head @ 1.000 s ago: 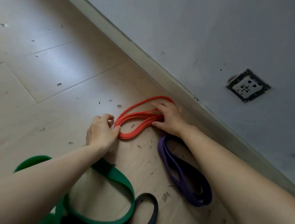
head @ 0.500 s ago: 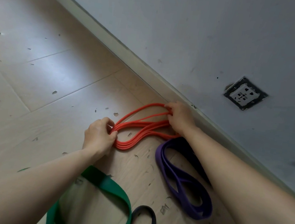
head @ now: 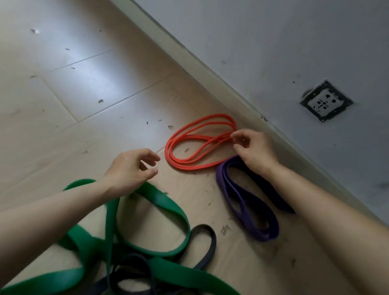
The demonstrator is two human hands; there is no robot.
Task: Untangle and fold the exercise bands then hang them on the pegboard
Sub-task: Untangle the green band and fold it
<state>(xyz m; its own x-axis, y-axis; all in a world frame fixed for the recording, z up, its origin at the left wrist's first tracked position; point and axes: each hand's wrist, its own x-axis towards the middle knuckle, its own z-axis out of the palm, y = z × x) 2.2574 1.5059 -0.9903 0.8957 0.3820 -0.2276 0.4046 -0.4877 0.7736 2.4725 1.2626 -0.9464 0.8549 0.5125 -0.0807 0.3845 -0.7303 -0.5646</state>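
Floor point(head: 71, 109) by baseboard point(head: 197, 69): right hand point(head: 253, 151) pinches coiled orange band point(head: 175, 162).

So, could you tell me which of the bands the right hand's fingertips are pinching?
The thin orange band: the right hand pinches its coiled strands. The purple band, green band and dark band are wider and unheld.

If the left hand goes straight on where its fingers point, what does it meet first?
Most likely the near bend of the orange band; the left hand may hover above the floor, so depth is unclear.
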